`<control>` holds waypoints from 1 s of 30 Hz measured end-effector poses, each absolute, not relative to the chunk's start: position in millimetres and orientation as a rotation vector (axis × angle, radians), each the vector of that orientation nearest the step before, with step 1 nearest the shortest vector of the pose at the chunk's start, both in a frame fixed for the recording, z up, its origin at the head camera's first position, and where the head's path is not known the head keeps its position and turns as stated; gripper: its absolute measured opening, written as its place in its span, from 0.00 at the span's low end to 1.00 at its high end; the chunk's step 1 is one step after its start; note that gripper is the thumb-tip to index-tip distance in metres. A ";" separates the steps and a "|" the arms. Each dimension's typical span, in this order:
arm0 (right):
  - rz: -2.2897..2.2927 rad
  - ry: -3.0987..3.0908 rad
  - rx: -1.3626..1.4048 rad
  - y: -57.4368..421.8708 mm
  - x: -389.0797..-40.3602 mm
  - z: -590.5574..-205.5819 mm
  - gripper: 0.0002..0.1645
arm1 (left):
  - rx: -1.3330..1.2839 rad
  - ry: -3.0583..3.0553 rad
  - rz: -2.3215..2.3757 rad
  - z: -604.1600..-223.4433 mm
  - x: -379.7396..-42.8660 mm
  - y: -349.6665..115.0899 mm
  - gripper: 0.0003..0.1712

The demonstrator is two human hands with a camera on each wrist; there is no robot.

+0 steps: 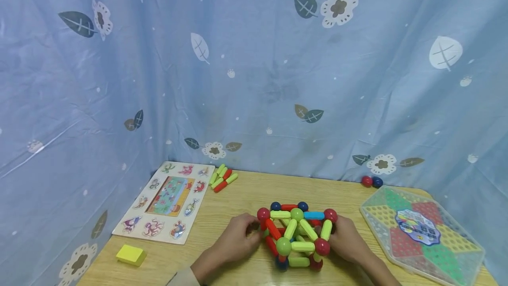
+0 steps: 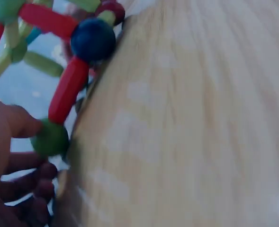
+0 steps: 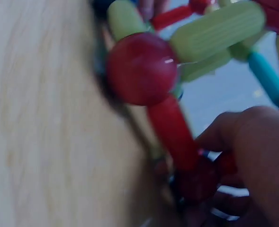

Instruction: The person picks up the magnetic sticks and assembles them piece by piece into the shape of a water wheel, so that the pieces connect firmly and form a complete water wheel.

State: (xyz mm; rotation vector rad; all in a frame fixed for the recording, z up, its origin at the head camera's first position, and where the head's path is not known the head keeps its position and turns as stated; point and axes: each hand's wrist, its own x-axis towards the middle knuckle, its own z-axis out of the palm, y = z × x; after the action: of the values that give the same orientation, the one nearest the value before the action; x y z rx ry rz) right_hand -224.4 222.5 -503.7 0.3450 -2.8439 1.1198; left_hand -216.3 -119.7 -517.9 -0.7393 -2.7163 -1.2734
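Note:
A framework of magnetic rods and balls (image 1: 303, 246) stands on the wooden table between both hands. Its rods are yellow-green, red and blue; its balls are red, green and dark blue. From the left, my left hand (image 1: 238, 242) holds the framework. In the left wrist view its thumb and fingers pinch a low green ball (image 2: 50, 137), joined by a red rod (image 2: 68, 90) to a dark blue ball (image 2: 93, 40). On the other side my right hand (image 1: 345, 239) grips a dark red ball (image 3: 196, 179) at a lower corner, its fingertips partly hidden behind it.
Loose magnetic rods (image 1: 224, 178) lie in a pile at the back left, beside a sea-animal puzzle board (image 1: 198, 215). A yellow block (image 1: 131, 255) sits front left. A red ball (image 1: 367, 181) and a blue ball (image 1: 377, 182) rest near the curtain, behind a Chinese checkers box (image 1: 420, 228).

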 end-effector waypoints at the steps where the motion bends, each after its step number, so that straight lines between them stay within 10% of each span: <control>1: 1.130 -2.866 0.325 222.2 -223.3 -501.2 0.09 | -0.753 -2.737 -1.253 -516.3 -216.1 -118.0 0.07; 10: 1.600 -2.898 0.437 229.0 -221.2 -488.2 0.11 | -0.740 -2.868 -1.555 -498.8 -215.9 -117.3 0.04; 18: 1.589 -2.768 0.538 229.3 -223.1 -481.3 0.32 | -0.722 -2.742 -1.756 -492.5 -223.4 -116.6 0.29; 30: 1.696 -2.460 0.602 232.7 -227.6 -490.9 0.36 | -0.719 -2.497 -1.628 -488.5 -238.3 -111.5 0.32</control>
State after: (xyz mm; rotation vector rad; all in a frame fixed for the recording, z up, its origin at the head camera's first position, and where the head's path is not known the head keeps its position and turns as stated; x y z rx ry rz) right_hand -227.6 232.7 -490.9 0.6017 -2.4605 1.6960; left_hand -238.3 -111.5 -488.5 -0.7188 -2.4968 -1.6283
